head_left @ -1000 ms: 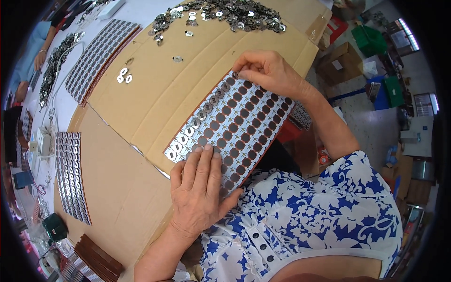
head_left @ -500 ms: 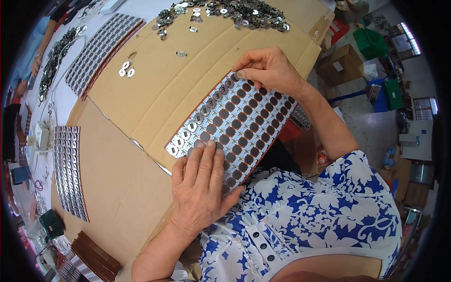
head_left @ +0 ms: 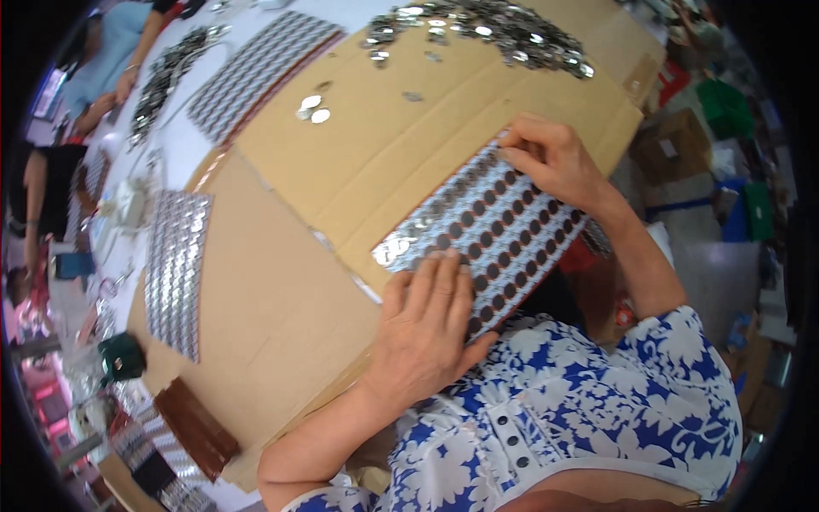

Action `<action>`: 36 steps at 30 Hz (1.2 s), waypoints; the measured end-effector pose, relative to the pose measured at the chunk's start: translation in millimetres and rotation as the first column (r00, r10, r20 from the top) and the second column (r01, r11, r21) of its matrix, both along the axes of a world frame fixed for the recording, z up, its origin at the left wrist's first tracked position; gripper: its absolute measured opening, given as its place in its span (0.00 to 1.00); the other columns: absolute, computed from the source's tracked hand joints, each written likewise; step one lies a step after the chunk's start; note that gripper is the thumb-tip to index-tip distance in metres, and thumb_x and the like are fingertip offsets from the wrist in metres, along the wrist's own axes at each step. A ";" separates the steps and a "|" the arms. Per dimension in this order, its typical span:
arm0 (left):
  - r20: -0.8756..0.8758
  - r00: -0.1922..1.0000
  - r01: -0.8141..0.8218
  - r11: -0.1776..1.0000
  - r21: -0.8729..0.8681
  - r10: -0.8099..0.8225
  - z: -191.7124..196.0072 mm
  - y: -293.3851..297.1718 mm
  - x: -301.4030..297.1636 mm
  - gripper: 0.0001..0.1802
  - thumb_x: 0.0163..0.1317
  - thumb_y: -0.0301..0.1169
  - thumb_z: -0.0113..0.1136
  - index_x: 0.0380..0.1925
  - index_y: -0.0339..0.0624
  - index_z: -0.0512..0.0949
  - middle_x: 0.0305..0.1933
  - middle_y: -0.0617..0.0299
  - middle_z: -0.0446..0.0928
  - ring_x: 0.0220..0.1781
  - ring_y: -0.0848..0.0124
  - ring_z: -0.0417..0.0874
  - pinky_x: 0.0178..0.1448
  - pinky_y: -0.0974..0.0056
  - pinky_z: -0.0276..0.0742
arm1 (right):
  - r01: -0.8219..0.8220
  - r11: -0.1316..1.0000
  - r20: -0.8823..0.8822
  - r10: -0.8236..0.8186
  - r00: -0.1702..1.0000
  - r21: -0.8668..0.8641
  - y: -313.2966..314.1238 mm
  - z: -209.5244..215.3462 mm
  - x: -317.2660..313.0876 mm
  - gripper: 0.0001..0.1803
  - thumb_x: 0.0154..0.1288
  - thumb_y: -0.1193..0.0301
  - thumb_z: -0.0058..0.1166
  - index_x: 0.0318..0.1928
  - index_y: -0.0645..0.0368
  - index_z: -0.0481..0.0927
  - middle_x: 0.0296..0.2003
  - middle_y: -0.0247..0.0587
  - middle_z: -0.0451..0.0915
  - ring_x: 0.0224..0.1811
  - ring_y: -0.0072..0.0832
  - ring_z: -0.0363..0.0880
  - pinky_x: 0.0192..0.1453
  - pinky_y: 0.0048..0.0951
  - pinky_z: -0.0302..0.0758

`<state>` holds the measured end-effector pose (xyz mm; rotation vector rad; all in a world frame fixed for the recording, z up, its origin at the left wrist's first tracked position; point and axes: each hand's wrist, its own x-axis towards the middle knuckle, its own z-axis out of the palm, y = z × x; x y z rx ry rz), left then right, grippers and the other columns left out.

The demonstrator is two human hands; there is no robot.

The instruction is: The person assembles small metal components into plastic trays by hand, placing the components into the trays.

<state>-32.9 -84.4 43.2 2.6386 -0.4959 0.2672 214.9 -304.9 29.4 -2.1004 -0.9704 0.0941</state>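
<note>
A rectangular panel (head_left: 505,241) with rows of dark round spots on a pale blue printed face lies slanted at the cardboard's near edge, close to my body. Small metal discs (head_left: 397,248) fill the row along its far long edge, shiny at the left end and duller toward the right. My left hand (head_left: 426,311) rests flat on the panel's left part, fingers stretched and hiding some spots. At the far right corner my right hand (head_left: 554,162) pinches thumb and fingers together over the end of that row. Blur hides whatever is between those fingertips.
Loose metal discs (head_left: 478,34) form a heap at the far side of the cardboard (head_left: 273,247). Filled panels stand at far left (head_left: 260,72) and left (head_left: 177,273). Brown boards (head_left: 196,427) are stacked at lower left. Another person's hand (head_left: 126,84) is at upper left.
The whole view has swung, so the scene sits farther right and has blurred. Both hands keep about the same places on the panel.
</note>
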 end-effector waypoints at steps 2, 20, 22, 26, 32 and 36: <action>0.010 1.000 -0.004 1.000 -0.021 0.004 -2.1 0.1 0.3 0.46 0.57 0.52 0.79 0.66 0.26 0.79 0.74 0.37 0.78 0.74 0.43 0.79 0.74 0.42 0.72 | 0.018 0.998 -0.062 -0.014 0.998 0.065 -1.5 -6.8 -0.9 0.03 0.73 0.80 0.68 0.45 0.67 0.89 0.34 0.25 0.80 0.30 0.09 0.68 0.33 0.21 0.64; 0.058 0.993 -0.111 0.987 0.114 0.105 8.7 36.6 -26.9 0.38 0.57 0.47 0.80 0.57 0.25 0.83 0.65 0.38 0.83 0.69 0.42 0.81 0.76 0.34 0.72 | -0.085 0.996 0.059 0.085 0.995 -0.007 77.1 9.0 38.8 0.08 0.72 0.71 0.65 0.44 0.62 0.92 0.37 0.46 0.88 0.41 0.35 0.91 0.47 0.37 0.84; 0.070 0.991 -0.122 0.982 0.147 0.113 8.6 31.7 -40.2 0.38 0.61 0.51 0.80 0.59 0.30 0.83 0.65 0.42 0.84 0.69 0.43 0.83 0.77 0.36 0.72 | -0.123 0.992 0.224 0.122 0.967 -0.009 86.2 -3.4 58.3 0.08 0.71 0.71 0.64 0.45 0.60 0.92 0.41 0.47 0.89 0.44 0.40 0.91 0.51 0.40 0.84; 0.099 0.985 -0.152 0.979 0.134 0.140 0.6 12.1 -48.3 0.35 0.61 0.47 0.81 0.59 0.31 0.83 0.65 0.43 0.85 0.66 0.44 0.84 0.76 0.34 0.72 | -0.172 0.981 0.350 0.192 0.917 -0.088 81.9 -8.7 74.4 0.09 0.70 0.71 0.64 0.47 0.56 0.91 0.47 0.45 0.89 0.52 0.45 0.89 0.62 0.45 0.83; 0.188 0.977 -0.106 0.994 0.014 0.102 8.5 1.3 -17.5 0.30 0.60 0.34 0.80 0.59 0.30 0.84 0.63 0.45 0.85 0.67 0.48 0.84 0.75 0.38 0.74 | -0.134 0.974 -0.240 0.176 0.955 0.181 40.9 25.8 37.4 0.09 0.74 0.72 0.66 0.47 0.63 0.91 0.33 0.36 0.87 0.32 0.23 0.87 0.36 0.29 0.84; 0.141 0.990 0.025 1.000 0.004 -0.025 8.0 -2.1 20.5 0.33 0.61 0.35 0.79 0.62 0.26 0.82 0.68 0.41 0.82 0.71 0.45 0.81 0.77 0.39 0.73 | -0.042 0.971 -0.417 0.141 0.898 0.236 10.5 18.4 6.7 0.10 0.76 0.73 0.67 0.50 0.67 0.92 0.32 0.31 0.86 0.27 0.12 0.81 0.26 0.19 0.77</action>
